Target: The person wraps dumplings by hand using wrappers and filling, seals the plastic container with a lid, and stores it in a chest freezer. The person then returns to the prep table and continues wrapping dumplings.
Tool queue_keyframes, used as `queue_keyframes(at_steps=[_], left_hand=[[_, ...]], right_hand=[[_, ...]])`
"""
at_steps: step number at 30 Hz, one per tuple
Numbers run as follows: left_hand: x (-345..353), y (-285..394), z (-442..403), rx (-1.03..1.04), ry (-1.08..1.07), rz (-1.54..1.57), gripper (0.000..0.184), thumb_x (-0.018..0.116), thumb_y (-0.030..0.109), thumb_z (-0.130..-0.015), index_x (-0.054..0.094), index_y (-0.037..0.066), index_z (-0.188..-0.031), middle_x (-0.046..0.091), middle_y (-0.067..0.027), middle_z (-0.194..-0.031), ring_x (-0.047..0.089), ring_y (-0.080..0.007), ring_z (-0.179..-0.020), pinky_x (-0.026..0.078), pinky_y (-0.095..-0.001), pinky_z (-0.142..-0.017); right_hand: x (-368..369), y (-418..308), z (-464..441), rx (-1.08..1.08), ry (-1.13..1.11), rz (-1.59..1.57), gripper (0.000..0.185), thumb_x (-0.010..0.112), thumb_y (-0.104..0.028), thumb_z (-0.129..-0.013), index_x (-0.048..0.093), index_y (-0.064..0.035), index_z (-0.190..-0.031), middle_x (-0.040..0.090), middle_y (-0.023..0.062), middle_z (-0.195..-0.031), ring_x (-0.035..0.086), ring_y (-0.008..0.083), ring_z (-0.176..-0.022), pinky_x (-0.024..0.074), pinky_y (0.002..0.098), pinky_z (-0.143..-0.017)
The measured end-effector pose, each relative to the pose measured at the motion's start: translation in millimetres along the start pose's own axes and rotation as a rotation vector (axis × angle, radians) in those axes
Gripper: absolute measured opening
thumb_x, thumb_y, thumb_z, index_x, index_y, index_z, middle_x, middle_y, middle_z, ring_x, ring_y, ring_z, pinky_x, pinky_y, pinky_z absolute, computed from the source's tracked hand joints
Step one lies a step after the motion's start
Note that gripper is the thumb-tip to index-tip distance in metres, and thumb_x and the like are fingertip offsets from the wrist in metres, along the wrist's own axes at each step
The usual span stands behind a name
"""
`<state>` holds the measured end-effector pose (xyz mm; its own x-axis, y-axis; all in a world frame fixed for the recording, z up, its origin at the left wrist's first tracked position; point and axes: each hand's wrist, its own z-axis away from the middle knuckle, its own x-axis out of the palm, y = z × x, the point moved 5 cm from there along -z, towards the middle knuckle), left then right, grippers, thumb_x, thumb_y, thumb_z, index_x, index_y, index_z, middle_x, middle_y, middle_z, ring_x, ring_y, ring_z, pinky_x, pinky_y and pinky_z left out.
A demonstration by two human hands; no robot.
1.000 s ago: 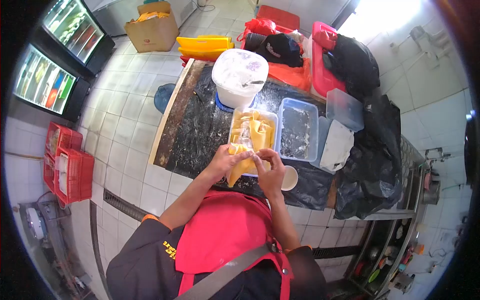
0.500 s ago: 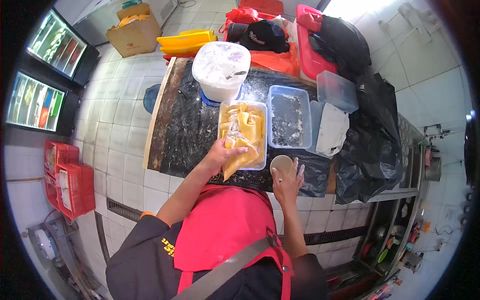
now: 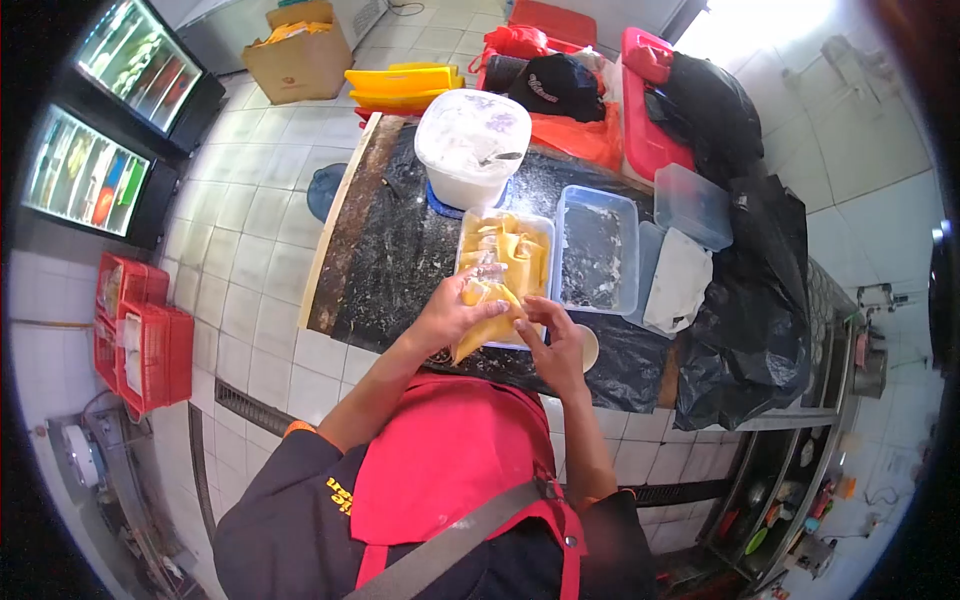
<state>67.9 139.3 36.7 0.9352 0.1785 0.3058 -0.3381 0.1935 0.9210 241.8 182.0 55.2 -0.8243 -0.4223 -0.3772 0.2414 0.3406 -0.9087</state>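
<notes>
My left hand [image 3: 450, 315] grips a yellow dough wrapper [image 3: 468, 346], which hangs partly folded over the near end of a plastic container [image 3: 552, 245]. More yellow wrappers [image 3: 518, 262], dusted with flour, lie inside that container. The fingertips of my right hand [image 3: 556, 352] pinch the right edge of the same wrapper. Just right of this hand stands a small round cup [image 3: 589, 348], partly hidden by it. Whatever lies inside the fold is covered by my fingers.
Behind the wrappers stands a white tub [image 3: 470, 170] of flour with a utensil in it. An open clear container [image 3: 600, 290] with floury residue is to the right. Black plastic [image 3: 750, 310] drapes the table's right side. Yellow trays [image 3: 400, 90] stand beyond the far edge.
My right hand has left the cup and moved leftward to the wrapper. My left hand still holds the wrapper. The view has shifted slightly.
</notes>
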Motion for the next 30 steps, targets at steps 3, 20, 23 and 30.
queue_keyframes(at_steps=[3,20,23,30], left_hand=[[-6.7,-2.6,1.3,-0.028,-0.038,-0.066,0.059,0.079,0.012,-0.082,0.052,0.0,-0.133,0.068,-0.0126,-0.112,0.066,-0.0172,-0.101,0.054,-0.0308,-0.09],[8.0,-4.3,2.2,0.01,-0.281,-0.323,0.062,0.073,0.02,-0.087,0.048,0.002,-0.14,0.064,-0.0161,-0.12,0.061,-0.024,-0.114,0.049,-0.0339,-0.097],[-11.2,-2.6,7.3,-0.143,-0.133,-0.21,0.051,0.07,0.015,-0.089,0.053,0.0,-0.135,0.069,-0.012,-0.109,0.066,-0.0227,-0.104,0.051,-0.0321,-0.091],[-32.3,6.3,11.7,-0.099,-0.022,-0.789,0.033,0.054,0.026,-0.101,0.067,0.002,-0.119,0.074,-0.0122,-0.105,0.069,-0.0192,-0.096,0.053,-0.0319,-0.087]], right_hand=[[6.4,20.3,8.2,0.267,0.038,-0.24,0.024,0.075,-0.012,-0.085,0.068,-0.0046,-0.107,0.07,0.01,-0.1,0.067,0.0257,-0.095,0.0527,0.0347,-0.085],[0.1,43.0,-5.6,0.367,-0.132,-0.626,0.021,0.069,-0.008,-0.092,0.055,-0.0052,-0.108,0.064,0.0004,-0.089,0.059,0.0054,-0.081,0.047,0.0205,-0.067],[-14.7,48.6,-36.3,0.313,-0.124,-0.644,0.019,0.069,-0.007,-0.092,0.056,-0.0066,-0.105,0.065,0.0011,-0.093,0.059,0.0081,-0.083,0.0473,0.0232,-0.074],[2.1,70.5,-86.4,-0.133,-0.112,0.339,0.026,0.076,-0.015,-0.081,0.068,-0.0094,-0.106,0.072,0.0071,-0.096,0.065,0.027,-0.088,0.0518,0.0382,-0.084]])
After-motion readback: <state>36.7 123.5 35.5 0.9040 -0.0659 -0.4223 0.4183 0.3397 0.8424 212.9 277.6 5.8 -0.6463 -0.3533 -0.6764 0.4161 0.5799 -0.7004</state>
